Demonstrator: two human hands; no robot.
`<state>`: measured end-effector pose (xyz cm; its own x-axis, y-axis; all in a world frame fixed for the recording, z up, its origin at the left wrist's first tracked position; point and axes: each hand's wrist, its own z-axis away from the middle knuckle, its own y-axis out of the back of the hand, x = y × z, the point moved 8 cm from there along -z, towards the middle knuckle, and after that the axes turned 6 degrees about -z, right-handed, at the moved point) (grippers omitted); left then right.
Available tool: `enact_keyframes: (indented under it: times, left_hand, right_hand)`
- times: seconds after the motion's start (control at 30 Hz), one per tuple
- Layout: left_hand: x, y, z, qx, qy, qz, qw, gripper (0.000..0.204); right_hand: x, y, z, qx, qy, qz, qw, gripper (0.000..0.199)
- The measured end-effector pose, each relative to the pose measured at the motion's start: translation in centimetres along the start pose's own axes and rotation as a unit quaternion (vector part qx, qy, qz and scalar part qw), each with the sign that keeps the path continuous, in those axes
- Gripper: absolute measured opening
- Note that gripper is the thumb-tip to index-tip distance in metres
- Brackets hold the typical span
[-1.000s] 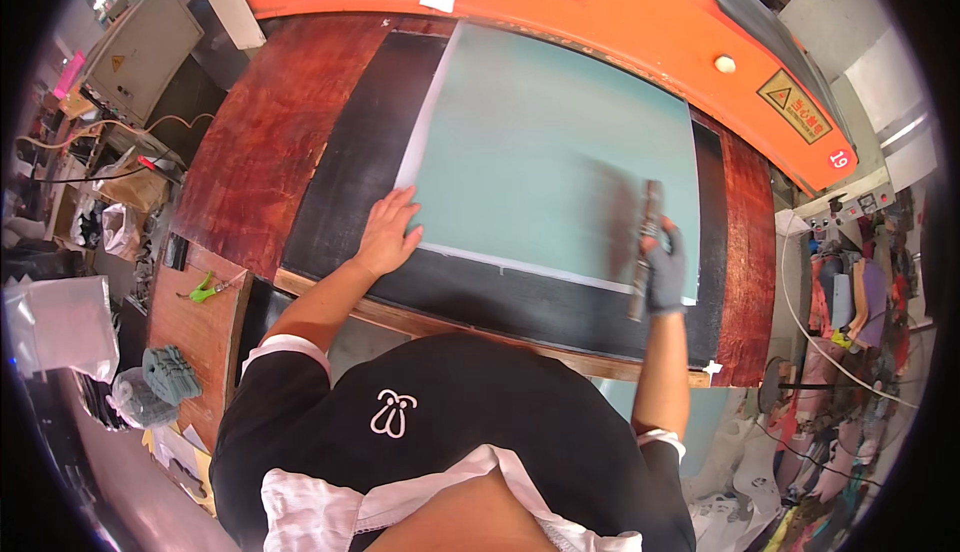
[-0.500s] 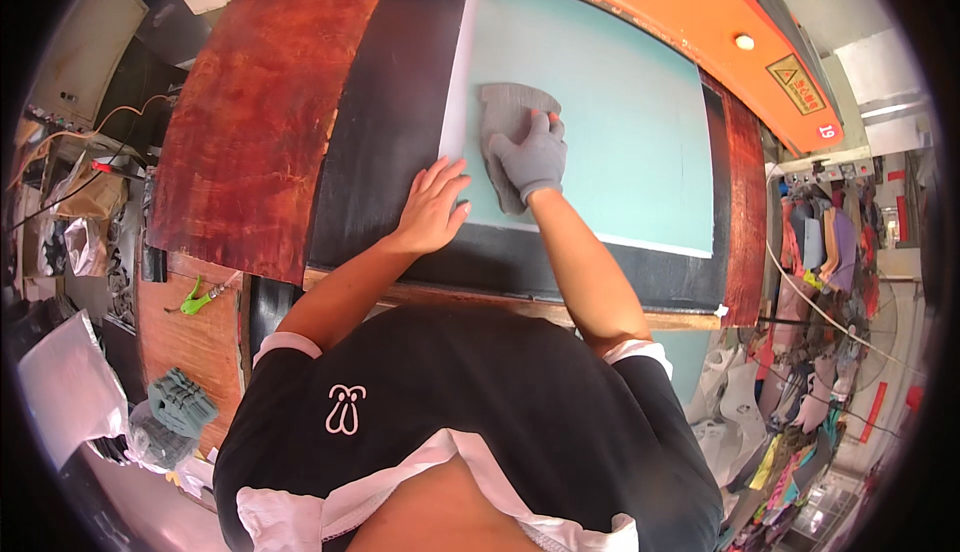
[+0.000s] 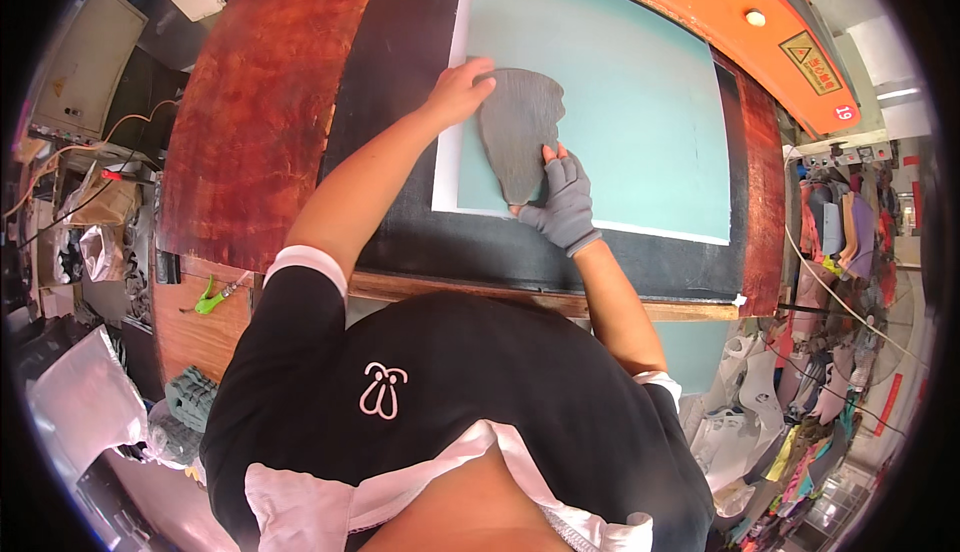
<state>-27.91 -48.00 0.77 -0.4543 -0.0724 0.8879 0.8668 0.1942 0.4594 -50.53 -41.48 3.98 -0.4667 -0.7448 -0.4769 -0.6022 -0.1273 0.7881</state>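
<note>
A flat grey shaped piece (image 3: 520,127), wide at the far end and narrow at the near end, looks like a cutting die. It lies on the left part of a pale green sheet (image 3: 640,132) with a white border. My bare left hand (image 3: 462,90) grips its far left edge, fingertips bent over the rim. In a grey fingerless glove, my right hand (image 3: 563,207) holds the near right side, with the thumb at the narrow tip. Beneath the sheet is a black board (image 3: 390,112).
Across the back runs an orange machine beam (image 3: 700,12). Reddish-brown wood (image 3: 265,92) flanks the black board. A green-handled tool (image 3: 210,297) lies on a lower board at left, near stacked grey-green pieces (image 3: 190,397). Many coloured pieces (image 3: 835,232) hang at right.
My left hand has moved forward from the sheet's near left edge to the die's far edge. My right hand has slid from the die's top to its near right side. The die's outline has turned.
</note>
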Motion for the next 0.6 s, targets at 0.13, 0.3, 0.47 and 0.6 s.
enact_keyframes:
  times: [0.13, 0.3, 0.47, 0.6]
  left_hand:
    - [-0.6, -0.4, -0.8, -0.002, -0.012, 0.116, 0.993, 0.033]
    - [-1.2, -0.1, -0.8, -0.036, 0.005, 0.136, 0.99, 0.03]
    - [-1.3, 0.1, -0.7, -0.044, 0.016, 0.156, 0.987, 0.03]
    - [-1.2, 0.0, -0.8, -0.035, -0.017, 0.125, 0.991, 0.031]
  right_hand:
    - [-0.6, 0.0, -0.5, 0.01, -0.006, 0.013, 1.0, 0.094]
    - [-1.8, 0.0, -0.3, 0.048, -0.016, -0.066, 0.997, 0.089]
    - [-2.6, -0.7, -0.1, 0.053, -0.001, -0.001, 0.999, 0.088]
    - [-2.5, -0.6, 0.0, 0.056, 0.011, 0.007, 0.998, 0.089]
